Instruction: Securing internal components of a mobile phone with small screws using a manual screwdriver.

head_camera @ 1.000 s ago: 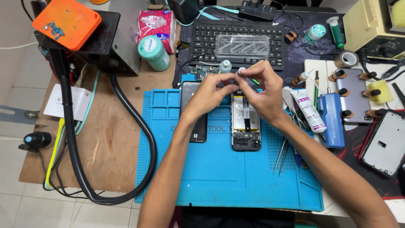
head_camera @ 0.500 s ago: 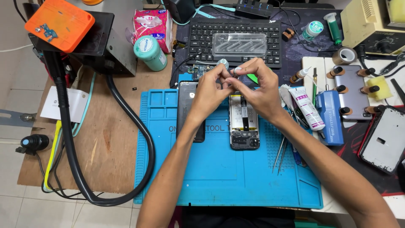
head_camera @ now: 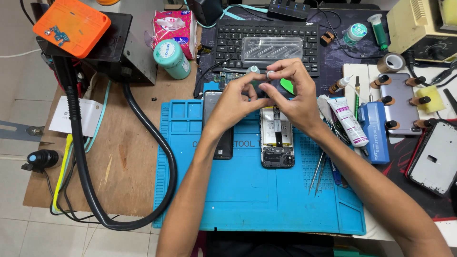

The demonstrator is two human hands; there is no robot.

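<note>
Head view: opened phone [head_camera: 277, 138] lies just beneath both hands [head_camera: 266, 97].

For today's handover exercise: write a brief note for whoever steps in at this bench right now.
Left hand and right hand: raised together above the blue mat, pinching a small dark part between the fingertips.
Opened phone: on the mat, back off, insides showing.
Black panel: flat on the mat beside it.
Tweezers: on the mat, right of the phone.
Done: phone opened.
Left: phone still open.
</note>
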